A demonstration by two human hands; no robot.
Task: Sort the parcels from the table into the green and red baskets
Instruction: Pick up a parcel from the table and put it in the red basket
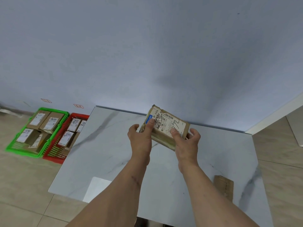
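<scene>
The parcel (pixel 165 126) was up off the table (pixel 101 145), label facing up, pinched at both ends: left hand (pixel 141 138) thumb on top, right hand (pixel 186 141) fingers curled round the far end. Green basket (pixel 18 147) and red basket (pixel 52 158) sat well left of the fingers, both holding boxes.

Parcel (pixel 165 128): brown cardboard, white label with black print, black handwriting and a blue patch. Table (pixel 114 153): white marble pattern, grey veins. Baskets: one green (pixel 13 149), one red (pixel 54 158), both holding brown white-labelled boxes. Wall (pixel 147 46): pale blue-grey. Floor (pixel 24 177): beige tile.
</scene>
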